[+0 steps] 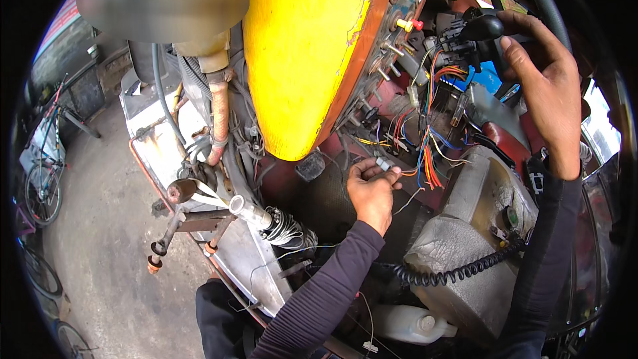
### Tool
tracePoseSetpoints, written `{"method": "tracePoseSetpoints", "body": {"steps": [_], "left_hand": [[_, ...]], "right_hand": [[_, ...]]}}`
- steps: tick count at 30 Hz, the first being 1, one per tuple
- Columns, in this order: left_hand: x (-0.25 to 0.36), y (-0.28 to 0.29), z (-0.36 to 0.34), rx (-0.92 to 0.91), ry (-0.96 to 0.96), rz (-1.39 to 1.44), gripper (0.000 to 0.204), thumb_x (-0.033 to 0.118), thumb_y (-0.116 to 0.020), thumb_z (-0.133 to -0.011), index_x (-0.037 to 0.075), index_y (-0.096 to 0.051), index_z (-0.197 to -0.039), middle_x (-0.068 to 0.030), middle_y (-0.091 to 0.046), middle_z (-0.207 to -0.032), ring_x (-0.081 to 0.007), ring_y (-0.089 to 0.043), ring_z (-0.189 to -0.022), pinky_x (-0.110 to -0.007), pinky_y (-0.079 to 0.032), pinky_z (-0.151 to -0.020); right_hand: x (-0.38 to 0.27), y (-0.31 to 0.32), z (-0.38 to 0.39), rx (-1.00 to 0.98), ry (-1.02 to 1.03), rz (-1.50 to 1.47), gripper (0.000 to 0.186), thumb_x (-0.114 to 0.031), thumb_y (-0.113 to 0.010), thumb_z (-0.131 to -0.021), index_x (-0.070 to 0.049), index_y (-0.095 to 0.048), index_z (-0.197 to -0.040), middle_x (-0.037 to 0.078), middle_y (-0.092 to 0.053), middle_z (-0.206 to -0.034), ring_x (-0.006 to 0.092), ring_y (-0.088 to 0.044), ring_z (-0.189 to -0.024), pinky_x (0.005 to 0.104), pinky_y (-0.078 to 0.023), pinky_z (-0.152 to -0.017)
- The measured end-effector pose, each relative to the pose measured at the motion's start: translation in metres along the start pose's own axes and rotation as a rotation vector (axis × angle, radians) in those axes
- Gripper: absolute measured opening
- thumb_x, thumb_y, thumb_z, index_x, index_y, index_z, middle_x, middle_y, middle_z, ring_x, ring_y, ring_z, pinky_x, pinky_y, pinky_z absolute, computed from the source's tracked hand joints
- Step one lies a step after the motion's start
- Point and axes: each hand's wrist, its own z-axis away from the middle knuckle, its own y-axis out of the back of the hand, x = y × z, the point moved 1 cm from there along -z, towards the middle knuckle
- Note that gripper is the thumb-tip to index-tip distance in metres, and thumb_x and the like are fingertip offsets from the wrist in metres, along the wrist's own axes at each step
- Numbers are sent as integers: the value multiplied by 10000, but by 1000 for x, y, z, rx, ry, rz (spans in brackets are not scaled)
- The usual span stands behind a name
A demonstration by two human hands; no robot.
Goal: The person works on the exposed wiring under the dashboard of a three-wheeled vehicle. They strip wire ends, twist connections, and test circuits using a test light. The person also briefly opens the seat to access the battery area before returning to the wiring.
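Observation:
My left hand (372, 196) pinches a small white wire connector (383, 163) between thumb and fingertips. Right beside it hangs a loose bundle of orange and other coloured wires (432, 173). Up at the right, my right hand (548, 83) has its thumb and fingers closed around the end of a black knobbed lever (484, 28). That lever belongs to a black switch assembly (458, 43), from which the wires run down. Part of the right fingers is hidden behind the hand.
A yellow engine cover (306, 46) with an orange control panel (385, 53) stands ahead. A silver-grey padded housing (458, 239) with a coiled black cable (452, 276) lies at right. Nearby are a white jug (412, 324), a steering wheel rim (541, 0) and bicycles (46, 166).

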Motion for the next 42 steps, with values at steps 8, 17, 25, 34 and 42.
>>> {"method": "tracePoseSetpoints", "body": {"steps": [8,17,25,34,42], "left_hand": [[-4,0,1,-4,-58,-44,421,-116,-760,-855,-26,-532,-1197,-118,-685,-1025,-220,-738,-834,-310,-581,-646],[-4,2,-1,-20,-59,-43,419,-101,-774,-856,-26,-532,-1191,-122,-686,-1017,-226,-739,-827,-312,-579,-644],[-4,2,-2,-22,-74,-62,422,-99,-773,-857,-39,-523,-1192,-135,-707,-1004,-224,-742,-826,-309,-576,-647],[-3,1,-1,-3,-73,-61,421,-104,-770,-855,-39,-526,-1191,-134,-708,-998,-223,-740,-814,-307,-575,-645],[-3,0,-2,1,-79,-57,403,-104,-774,-850,-29,-532,-1164,-127,-700,-1000,-227,-742,-819,-309,-575,-636]], "right_hand": [[-2,-1,-2,-18,12,-96,314,-108,-770,-931,-2,-726,-1222,22,-728,-945,65,-629,-819,251,-511,-748],[3,-9,-9,141,191,319,407,-331,-878,-837,-41,-752,-1092,92,-640,-758,220,-627,-669,351,-489,-634],[-5,-10,-12,95,273,440,376,-263,-834,-895,-6,-732,-1149,146,-730,-945,226,-671,-769,340,-524,-722],[-5,-13,-11,141,438,442,329,-191,-812,-877,6,-714,-1120,217,-711,-940,419,-675,-830,476,-522,-747],[-1,-12,-15,130,464,439,378,-272,-850,-847,0,-703,-1066,197,-692,-867,401,-671,-800,478,-513,-709]]}}
